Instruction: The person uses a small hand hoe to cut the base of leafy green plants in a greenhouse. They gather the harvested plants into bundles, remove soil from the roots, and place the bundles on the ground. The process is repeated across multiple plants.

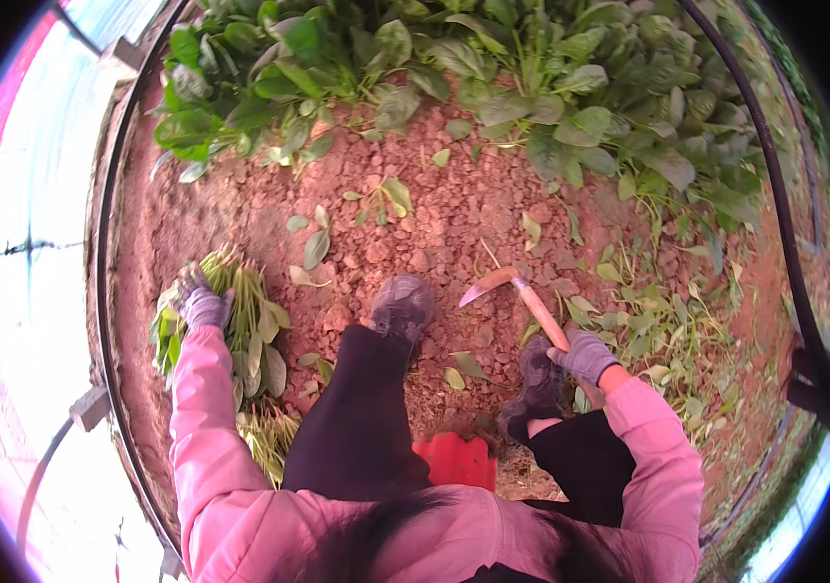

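Note:
At the left, my gloved left hand (203, 300) lies over a bunch of leafy greens (258, 306), which look like spinach. Its fingers are partly lost among the stems, so whether they grip is unclear. My gloved right hand (582, 357) is wrapped around the wooden handle of a small sickle-like hoe (542, 315). The tool's curved, soil-stained blade (486, 284) points left, above the reddish soil between my feet. A second heap of greens (269, 433), stems showing, lies below the first beside my left leg.
Growing leafy plants (458, 58) stand in a dense band ahead. Loose leaves (670, 328) litter the soil (415, 218) at the right. Dark hoses (103, 240) run along the left side and another hose (768, 146) at the right. A red plastic object (458, 460) sits between my legs.

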Tool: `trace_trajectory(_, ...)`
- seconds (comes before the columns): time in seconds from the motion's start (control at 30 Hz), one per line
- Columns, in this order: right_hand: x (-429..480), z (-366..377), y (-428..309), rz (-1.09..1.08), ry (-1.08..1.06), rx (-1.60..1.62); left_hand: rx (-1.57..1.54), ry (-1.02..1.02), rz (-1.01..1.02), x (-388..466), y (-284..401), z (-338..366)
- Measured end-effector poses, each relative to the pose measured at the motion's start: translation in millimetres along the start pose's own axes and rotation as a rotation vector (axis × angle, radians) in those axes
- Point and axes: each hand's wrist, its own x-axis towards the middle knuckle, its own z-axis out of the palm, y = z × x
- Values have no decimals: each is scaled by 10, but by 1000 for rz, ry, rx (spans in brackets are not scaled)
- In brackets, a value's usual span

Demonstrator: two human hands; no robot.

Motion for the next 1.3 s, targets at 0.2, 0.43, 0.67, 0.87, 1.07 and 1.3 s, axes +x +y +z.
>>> trace_trajectory(0.2, -219, -266, -165, -218, -14, 361, 0, 80, -24, -334, 64, -106)
trace_trajectory(0.43, -404, -290, -480, -107, -164, 1115, -112, 172, 277, -1197, 358, 267)
trace_trajectory(0.67, -727, -437, -471, -171, -69, 968, -269, 107, 483, -1708, 530, 640)
trace_trajectory(0.87, -1041, -611, -636, -534, 297, 737, -371, 55, 530, -1739, 665, 548)
trace_trajectory(1.07, -1047, -647, -979, -133, 50, 849, -552, 216, 666, -1644, 942, 255)
trace_trajectory(1.3, -958, -748, -934, -98, 22, 348, -946, 432, 1207, -1639, 1636, 165)
